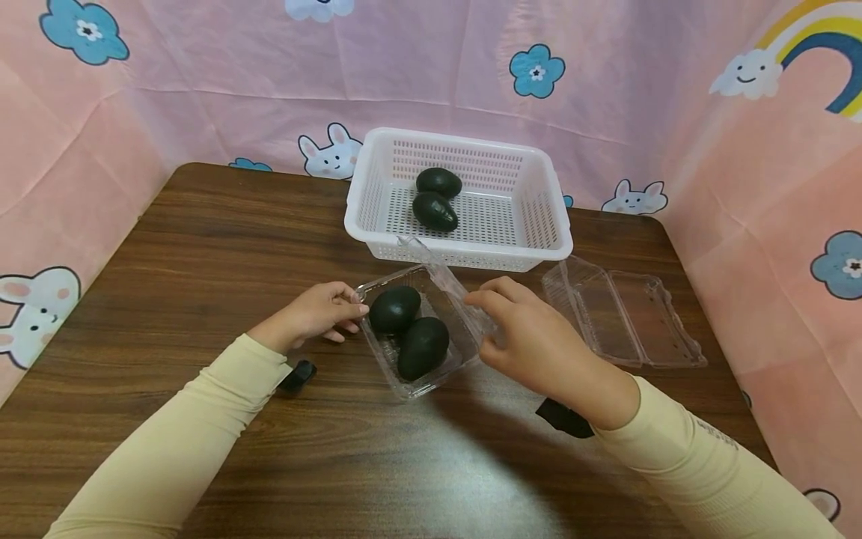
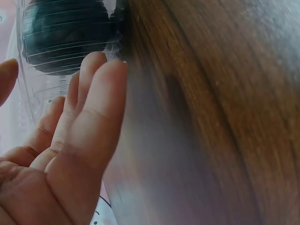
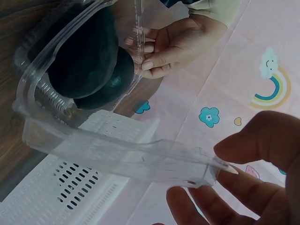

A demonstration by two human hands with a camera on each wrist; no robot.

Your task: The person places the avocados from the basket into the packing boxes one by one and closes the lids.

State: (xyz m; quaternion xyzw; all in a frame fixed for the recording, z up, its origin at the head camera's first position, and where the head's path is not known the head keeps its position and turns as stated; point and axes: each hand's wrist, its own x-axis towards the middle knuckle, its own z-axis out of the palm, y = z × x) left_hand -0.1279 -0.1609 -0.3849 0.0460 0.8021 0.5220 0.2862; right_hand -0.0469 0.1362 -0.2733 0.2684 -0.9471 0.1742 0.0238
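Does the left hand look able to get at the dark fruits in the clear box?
Probably yes: the left hand is at the edge of the clear box, close to the dark fruits, and the right hand holds the lid raised, leaving a way in.

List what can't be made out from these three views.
Head: the print on the right sleeve is too small to read.
Head: the palm of the right hand is hidden by the back of the hand.
Head: the nearest strip of the basket's floor is hidden by its front wall.
Left wrist: one end of the avocado is cut off by the top edge.
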